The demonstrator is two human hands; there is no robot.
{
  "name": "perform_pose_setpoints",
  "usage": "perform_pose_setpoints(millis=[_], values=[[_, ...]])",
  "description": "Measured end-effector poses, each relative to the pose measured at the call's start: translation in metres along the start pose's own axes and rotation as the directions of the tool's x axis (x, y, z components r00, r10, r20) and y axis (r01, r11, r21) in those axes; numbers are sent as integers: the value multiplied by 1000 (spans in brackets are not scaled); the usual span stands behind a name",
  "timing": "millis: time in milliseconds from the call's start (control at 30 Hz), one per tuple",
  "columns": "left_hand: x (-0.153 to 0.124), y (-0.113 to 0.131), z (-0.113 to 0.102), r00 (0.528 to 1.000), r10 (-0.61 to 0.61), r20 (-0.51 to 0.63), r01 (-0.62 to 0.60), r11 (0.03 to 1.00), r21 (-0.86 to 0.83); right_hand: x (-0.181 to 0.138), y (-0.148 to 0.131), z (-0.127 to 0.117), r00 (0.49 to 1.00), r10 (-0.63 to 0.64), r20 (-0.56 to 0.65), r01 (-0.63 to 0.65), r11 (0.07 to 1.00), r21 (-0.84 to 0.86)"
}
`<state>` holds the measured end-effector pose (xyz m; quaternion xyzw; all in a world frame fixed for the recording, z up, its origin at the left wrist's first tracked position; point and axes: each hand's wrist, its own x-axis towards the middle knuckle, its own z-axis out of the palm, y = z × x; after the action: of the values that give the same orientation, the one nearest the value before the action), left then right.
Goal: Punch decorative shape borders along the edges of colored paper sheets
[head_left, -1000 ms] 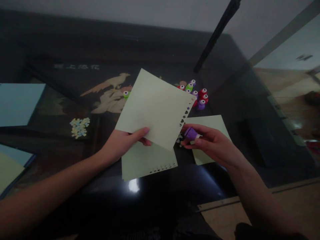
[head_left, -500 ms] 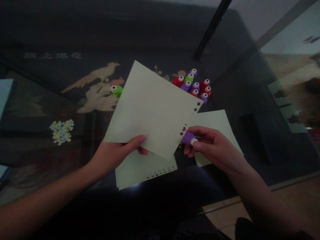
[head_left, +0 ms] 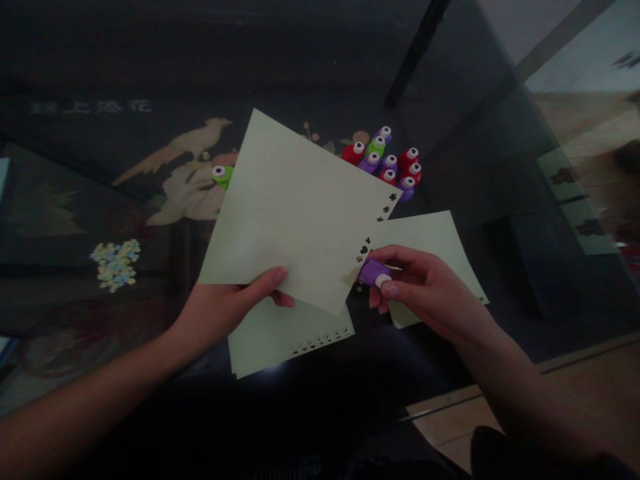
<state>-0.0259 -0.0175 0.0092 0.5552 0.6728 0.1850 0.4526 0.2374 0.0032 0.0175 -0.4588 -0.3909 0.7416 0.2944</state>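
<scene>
My left hand (head_left: 250, 293) pinches the lower edge of a pale sheet of paper (head_left: 300, 213), thumb on top and fingers beneath. The sheet is raised and tilted. Small shapes, a heart among them, are cut along its right edge. My right hand (head_left: 420, 277) is closed on a purple craft punch (head_left: 375, 272) with a white button, thumb against the button. The punch sits at the sheet's right edge, near the lower corner; whether the paper is inside its slot I cannot tell. Below lies a stack of punched paper (head_left: 280, 340) with a row of cut shapes.
Another pale sheet (head_left: 425, 233) lies under my right hand. Several red, green and purple punches (head_left: 390, 163) stand beyond the raised sheet, with a green punch (head_left: 221, 175) at its left. A pile of small paper cutouts (head_left: 116, 263) lies left on the dark glossy table (head_left: 180, 393).
The view has shifted slightly. The raised sheet sits a little farther left and up in the picture, and the purple punch is still at its right edge. Both grips are unchanged.
</scene>
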Motion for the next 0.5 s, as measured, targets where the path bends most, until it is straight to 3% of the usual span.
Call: perform_pose_setpoints(millis=[233,500], values=[[0,2,0,1000,-5,-6,5,1000,-1,0,0,1,1000,-8,13,8,1000,19],[-1,2,0,998,69,-15,-69,998,14,-1,0,4,1000,-12,4,12,999,43]])
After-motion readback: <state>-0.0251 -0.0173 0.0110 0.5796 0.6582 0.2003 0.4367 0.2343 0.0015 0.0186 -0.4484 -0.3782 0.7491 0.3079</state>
